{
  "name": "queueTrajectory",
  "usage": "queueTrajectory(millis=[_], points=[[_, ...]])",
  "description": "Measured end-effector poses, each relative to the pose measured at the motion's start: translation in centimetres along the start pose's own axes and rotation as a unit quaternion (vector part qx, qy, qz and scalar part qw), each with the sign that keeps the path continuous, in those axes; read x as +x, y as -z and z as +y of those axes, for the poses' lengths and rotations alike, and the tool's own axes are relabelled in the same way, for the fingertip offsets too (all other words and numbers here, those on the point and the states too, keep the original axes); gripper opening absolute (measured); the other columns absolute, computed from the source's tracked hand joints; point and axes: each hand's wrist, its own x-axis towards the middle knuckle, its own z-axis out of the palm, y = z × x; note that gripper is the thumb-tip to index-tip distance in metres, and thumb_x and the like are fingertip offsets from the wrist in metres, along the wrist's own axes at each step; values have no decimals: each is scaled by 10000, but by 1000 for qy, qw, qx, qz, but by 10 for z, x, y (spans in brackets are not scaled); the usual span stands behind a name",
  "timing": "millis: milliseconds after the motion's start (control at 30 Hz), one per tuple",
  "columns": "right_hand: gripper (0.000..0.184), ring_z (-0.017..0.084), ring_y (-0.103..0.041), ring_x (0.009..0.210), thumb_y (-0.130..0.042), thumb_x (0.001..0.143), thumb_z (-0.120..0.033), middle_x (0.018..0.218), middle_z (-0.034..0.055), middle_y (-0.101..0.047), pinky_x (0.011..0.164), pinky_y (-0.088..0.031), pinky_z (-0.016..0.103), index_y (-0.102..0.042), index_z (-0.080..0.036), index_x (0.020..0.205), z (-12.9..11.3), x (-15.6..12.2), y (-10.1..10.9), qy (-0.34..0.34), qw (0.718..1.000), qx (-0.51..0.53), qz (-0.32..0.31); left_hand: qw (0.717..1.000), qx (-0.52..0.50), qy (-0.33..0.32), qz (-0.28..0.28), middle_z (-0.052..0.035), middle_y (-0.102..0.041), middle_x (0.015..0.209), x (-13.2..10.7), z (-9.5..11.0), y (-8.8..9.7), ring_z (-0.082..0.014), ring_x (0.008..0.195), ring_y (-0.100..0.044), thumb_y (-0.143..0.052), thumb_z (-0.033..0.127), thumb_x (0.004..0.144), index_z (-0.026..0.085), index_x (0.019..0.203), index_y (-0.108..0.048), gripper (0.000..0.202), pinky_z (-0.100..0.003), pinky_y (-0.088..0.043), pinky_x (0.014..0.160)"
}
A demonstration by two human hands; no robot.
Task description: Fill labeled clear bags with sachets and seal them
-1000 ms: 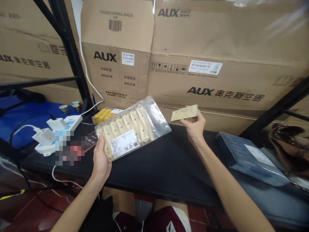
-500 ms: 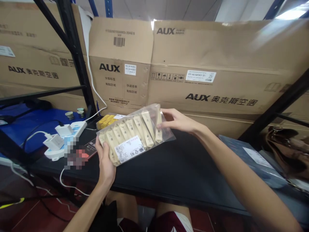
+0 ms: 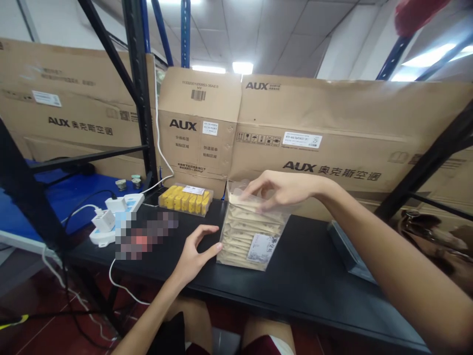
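Observation:
A clear plastic bag of beige sachets, with a white label on its front, stands on end on the black table. My right hand pinches the bag's open top edge. My left hand rests beside the bag's lower left side, fingers spread and touching it, holding nothing.
A second clear bag of yellow sachets lies behind, near the cardboard AUX boxes. A white power strip with chargers sits at the left. A flat blue packet lies on the right. Black rack posts stand around.
The bag went from held tilted in my left hand to standing on the table. My left hand let go of it. My right hand moved to the bag's top. The camera tilted up.

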Motion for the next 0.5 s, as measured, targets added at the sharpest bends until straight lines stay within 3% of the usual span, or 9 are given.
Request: queueTrajectory(millis=[100,200,233,300,400,500], points=[[351,215,-785,892,-898,751,-197,1170,36,-855,713,-614,287,-902,-273,1093,-3,4,-4,8,1000,-22,1,997,-21,-74,22,-132,-626,1520,5,22,-10,-322,1427,-601,-843,375,918,302,1433,-571,587,-543,-499,1178],[124,254,-780,1078,-906,803,-313,1294,55,-817,810,-626,307,-905,-257,914,-11,4,-4,40,998,-41,4,983,-3,-184,21,-116,-534,1620,22,50,-21,-327,1545,-483,-829,334,930,347,1533,-510,682,-562,-428,1253],[126,252,-779,1091,-887,838,-353,1295,57,-815,827,-627,312,-903,-257,918,-13,4,-5,44,998,-39,4,977,1,-211,24,-117,-509,1645,29,58,-24,-334,1568,-453,-820,335,935,350,1554,-499,697,-572,-410,1266],[235,245,-782,1088,-863,875,-391,1283,53,-818,852,-633,324,-891,-273,1076,-15,1,-6,45,999,-24,11,970,5,-242,6,-128,-488,1667,42,70,-30,-351,1577,-439,-788,349,955,328,1539,-532,638,-580,-415,1260],[539,258,-776,1129,-916,818,-405,1326,64,-798,880,-637,343,-800,-280,1329,-11,-2,-10,41,998,-13,43,967,-6,-254,-15,-143,-507,1659,52,76,-38,-363,1542,-484,-733,362,989,301,1493,-582,530,-558,-482,1194],[584,265,-781,1098,-931,791,-460,1274,93,-803,874,-632,354,-787,-214,1300,-3,-1,-14,27,997,-19,67,965,1,-263,0,-147,-528,1633,52,76,-42,-372,1531,-492,-701,376,1002,286,1452,-628,465,-541,-505,1154]])
